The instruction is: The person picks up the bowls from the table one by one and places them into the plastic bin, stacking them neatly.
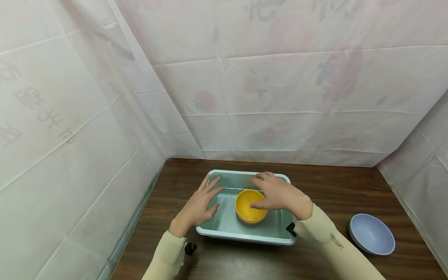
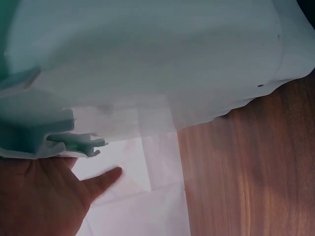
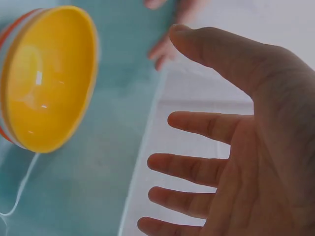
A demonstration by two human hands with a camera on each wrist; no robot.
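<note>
A pale green rectangular basin [image 1: 241,234] stands on the table. Inside it sits a yellow bowl [image 1: 245,210], stacked on others; white and orange rims show beneath the yellow bowl [image 3: 54,83] in the right wrist view. My left hand [image 1: 198,206] hovers over the basin's left side with its fingers spread, holding nothing. Above the bowl's right side is my right hand [image 1: 278,192], thumb and fingers apart; the right hand [image 3: 256,147] appears empty in its wrist view. In the left wrist view, the basin wall [image 2: 162,64] hides part of the left hand [image 2: 44,196].
A blue bowl [image 1: 372,235] stands on the brown wooden table [image 1: 325,182] at the right, beside the right forearm. Pale printed sheets [image 1: 280,89] hang behind the table and along both sides. Small black devices show at both wrists.
</note>
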